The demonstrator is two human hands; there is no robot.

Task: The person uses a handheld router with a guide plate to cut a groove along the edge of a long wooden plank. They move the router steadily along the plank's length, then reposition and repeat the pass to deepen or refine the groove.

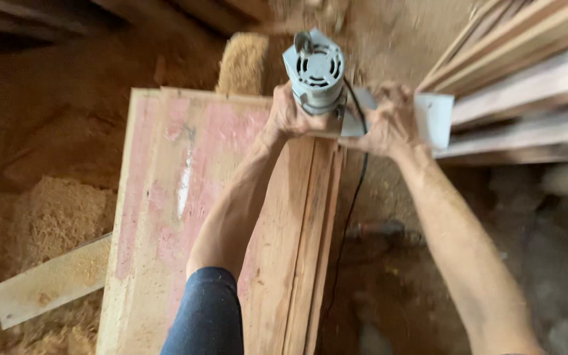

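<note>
Both hands hold a grey wood router (pixel 315 71) at the far end of the plank edge (pixel 317 230): left hand (pixel 288 115) closed on its body, right hand (pixel 389 121) gripping its white base plate (pixel 434 118). Stacked boards (pixel 520 79) crowd the right; sawdust floor (pixel 54 217) lies open left.

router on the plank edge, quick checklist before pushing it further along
1. Both hands on the tool: left hand and right hand each grip a side of the grey router: ok.
2. Base plate flat on the plank: cannot tell, partly hidden.
3. Black cord away from the cut: hangs off the plank's right side: ok.
4. Plank clamped: cannot tell.
5. Footing: sawdust heaped on the floor: not ok.
</note>
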